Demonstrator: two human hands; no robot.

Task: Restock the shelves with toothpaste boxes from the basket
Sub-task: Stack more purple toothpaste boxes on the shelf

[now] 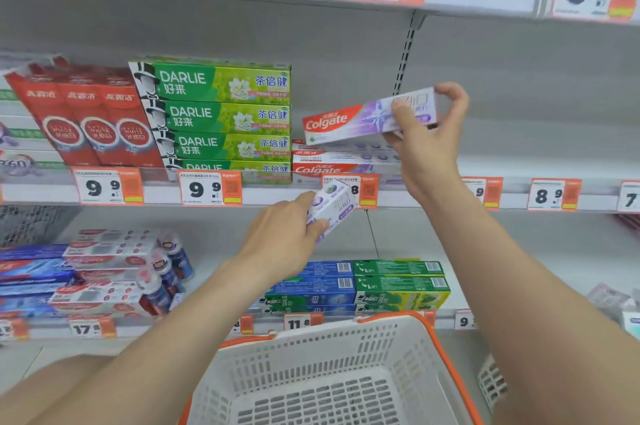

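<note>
Nearest us sits our white perforated plastic basket (pixel 294 352) with an orange rim. Above a stack of purple-and-red Colgate toothpaste boxes (pixel 341 161) on the white metal shelf (pixel 519 158), our right hand (pixel 427 144) pinches a matching long box (pixel 349 119) by its end, tilted; lower, our left hand (pixel 285 232) grips another purple box (pixel 334 206) with curled fingers, before the price strip (pixel 270 196).

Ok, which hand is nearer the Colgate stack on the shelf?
Right. The right hand is at the right end of the Colgate stack; the left hand is lower, below the shelf edge.

Basket (pixel 311 355) front beyond bottom edge
</note>
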